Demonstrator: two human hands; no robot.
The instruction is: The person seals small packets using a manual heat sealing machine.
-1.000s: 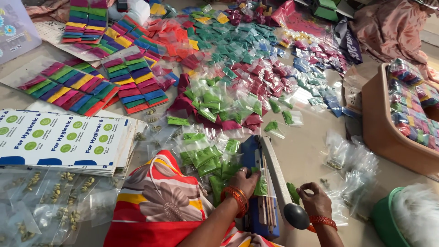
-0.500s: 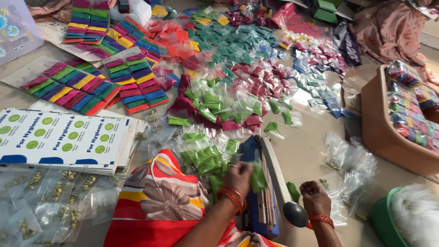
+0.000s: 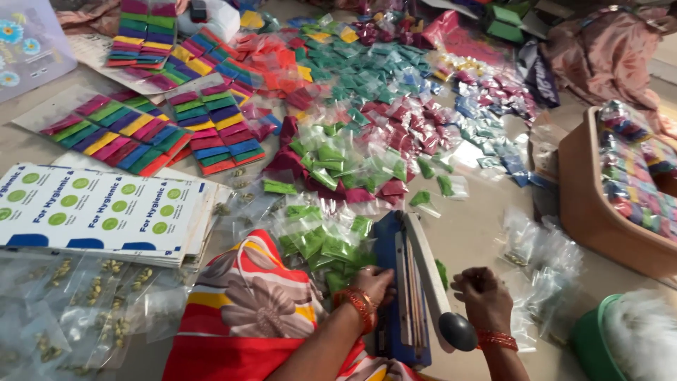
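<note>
A blue heat sealer [image 3: 395, 296] with a white arm and black knob [image 3: 458, 331] lies on the floor in front of me. My left hand [image 3: 372, 283], with red bangles at the wrist, rests with curled fingers on the sealer's left edge, beside a heap of small green packets [image 3: 321, 243]. I cannot see whether it holds a packet. My right hand [image 3: 483, 298] is to the right of the sealer arm, its fingers closed at a small green packet [image 3: 442, 272]. My lap is covered by a red floral cloth [image 3: 247, 310].
Piles of small red, teal, blue and green packets [image 3: 367, 120] cover the floor ahead. Cards of coloured packets [image 3: 127, 134] and a stack of printed sheets [image 3: 99, 212] lie left. A brown tray [image 3: 585, 212] stands right, empty clear bags [image 3: 543, 254] beside it, and a green tub [image 3: 589, 342] is nearby.
Half a second ago my left hand held a green packet up at the sealer. It has dropped onto the sealer's left edge. My right hand has barely moved.
</note>
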